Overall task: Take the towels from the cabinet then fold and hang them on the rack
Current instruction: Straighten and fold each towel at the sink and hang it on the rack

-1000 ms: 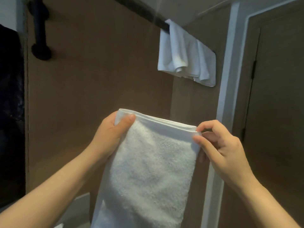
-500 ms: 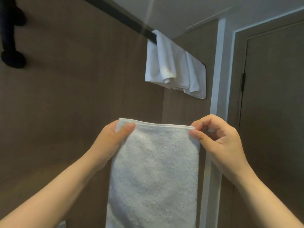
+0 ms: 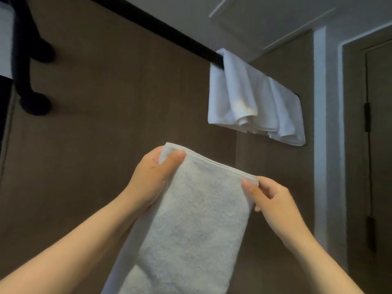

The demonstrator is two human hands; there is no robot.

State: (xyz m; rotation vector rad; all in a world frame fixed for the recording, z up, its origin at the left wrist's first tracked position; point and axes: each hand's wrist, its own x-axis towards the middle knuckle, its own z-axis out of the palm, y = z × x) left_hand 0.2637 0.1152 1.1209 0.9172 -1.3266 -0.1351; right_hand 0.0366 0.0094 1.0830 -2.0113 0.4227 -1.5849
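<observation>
Step in hand: hanging. The towel [image 3: 191, 219] is already folded to a narrow strip and held up by its top hem, low in front of the brown wall [image 3: 95, 145], well below the rack [image 3: 169, 31].

Grip: the left hand [image 3: 152, 179] pinches the left top corner, thumb on the front and fingers [image 3: 175, 158] wrapped onto the cloth. The right hand [image 3: 273, 200] pinches the right corner between thumb and forefinger, its other fingers loosely curled. The hem is taut between them and slopes down to the right; the rest hangs free out of view below.

Next move, as I judge it: lift the hem above the bar, carry it over and let it drop behind so the strip drapes evenly. Level the hem first.

Around:
- The hung towels [image 3: 254, 98] take up the right end of the bar, one bunched and rolled at its lower edge (not neat).
- The bar to their left is bare — the likely spot.
- The ceiling [image 3: 244, 22] sits close above the bar, so clearance looks tight.
- A black bracket [image 3: 23, 60] is at far left; white trim [image 3: 319, 124] and a door [image 3: 379, 166] are at right, clear of the path.
</observation>
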